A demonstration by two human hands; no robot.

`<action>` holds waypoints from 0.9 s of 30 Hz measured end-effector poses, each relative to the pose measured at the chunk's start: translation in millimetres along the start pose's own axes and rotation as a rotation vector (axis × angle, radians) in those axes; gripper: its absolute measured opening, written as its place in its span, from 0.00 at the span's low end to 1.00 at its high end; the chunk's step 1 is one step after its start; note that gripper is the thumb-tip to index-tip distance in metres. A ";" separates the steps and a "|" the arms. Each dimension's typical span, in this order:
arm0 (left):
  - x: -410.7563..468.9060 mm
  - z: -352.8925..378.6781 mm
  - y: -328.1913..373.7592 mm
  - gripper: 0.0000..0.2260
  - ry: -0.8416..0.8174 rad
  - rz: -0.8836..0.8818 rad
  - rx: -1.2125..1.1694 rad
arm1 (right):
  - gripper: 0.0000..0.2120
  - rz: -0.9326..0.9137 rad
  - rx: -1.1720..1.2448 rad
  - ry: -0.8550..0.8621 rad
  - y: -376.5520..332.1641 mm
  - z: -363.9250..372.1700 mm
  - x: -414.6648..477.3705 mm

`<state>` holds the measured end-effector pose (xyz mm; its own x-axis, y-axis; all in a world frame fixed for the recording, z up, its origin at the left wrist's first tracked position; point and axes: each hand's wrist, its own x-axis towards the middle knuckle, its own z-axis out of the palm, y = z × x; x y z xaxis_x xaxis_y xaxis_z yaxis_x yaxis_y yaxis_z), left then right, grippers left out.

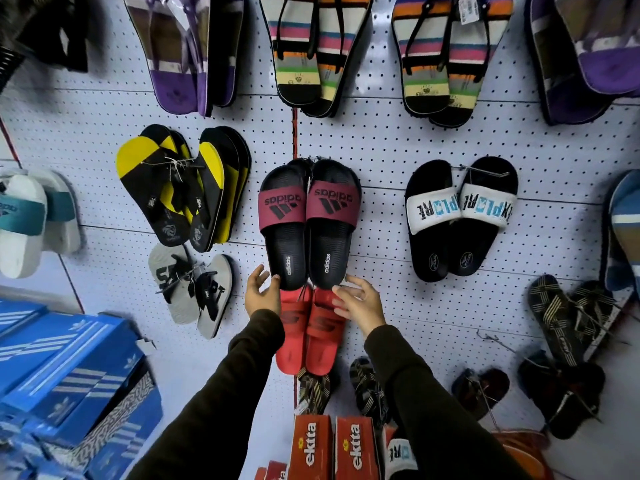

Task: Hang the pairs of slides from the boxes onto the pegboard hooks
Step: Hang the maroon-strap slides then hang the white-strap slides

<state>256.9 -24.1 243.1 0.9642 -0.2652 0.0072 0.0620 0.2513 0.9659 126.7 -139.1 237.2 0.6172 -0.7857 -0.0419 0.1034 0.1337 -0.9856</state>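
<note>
A pair of black adidas slides [310, 223] with maroon straps hangs toes-up on the white pegboard [381, 147] at the centre. My left hand [261, 292] touches the heel of the left slide with its fingers spread. Just under the right slide's heel is my right hand [358, 301], fingers apart, with its fingertips near the heel. Both hands hold nothing. A pair of red slides [308, 332] hangs directly below, partly behind my hands.
Many other pairs hang around: yellow-black flip-flops [180, 187], black slides with white straps [460, 216], grey flip-flops [194, 292], striped pairs above. Blue shoe boxes [69, 372] are stacked at lower left. Red ektta boxes [332, 445] stand below between my arms.
</note>
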 end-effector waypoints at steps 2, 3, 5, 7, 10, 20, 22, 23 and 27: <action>-15.1 -0.3 -21.9 0.19 0.025 -0.011 0.024 | 0.23 0.030 -0.033 0.008 18.5 -12.6 -5.4; -23.4 0.4 -34.6 0.19 0.033 -0.019 0.036 | 0.22 0.046 -0.066 0.025 29.2 -20.4 -7.7; -43.2 2.1 -64.5 0.17 0.025 -0.061 0.070 | 0.20 0.091 -0.148 0.081 53.8 -40.2 -14.2; -63.8 2.4 -95.3 0.15 -0.013 -0.111 0.136 | 0.19 0.145 -0.209 0.135 78.7 -63.2 -25.1; -96.0 1.8 -145.5 0.14 -0.096 -0.217 0.256 | 0.18 0.220 -0.301 0.245 117.5 -107.4 -49.9; -205.5 6.8 -268.7 0.25 -0.566 -0.716 0.646 | 0.24 0.754 -0.608 0.376 214.8 -247.8 -154.8; -221.4 13.8 -279.8 0.27 -0.603 -0.809 0.647 | 0.28 0.840 -0.584 0.347 227.9 -258.2 -169.4; -227.9 16.7 -285.1 0.28 -0.614 -0.846 0.649 | 0.28 0.871 -0.543 0.332 234.3 -261.6 -174.4; -245.5 21.4 -302.1 0.32 -0.561 -0.927 0.693 | 0.26 1.060 -0.191 0.289 252.0 -260.3 -191.2</action>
<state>-4.0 -54.8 -44.9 0.3831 -0.4758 -0.7917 0.3384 -0.7252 0.5996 -168.3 -112.4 -45.8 0.1146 -0.4433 -0.8890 -0.5048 0.7448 -0.4364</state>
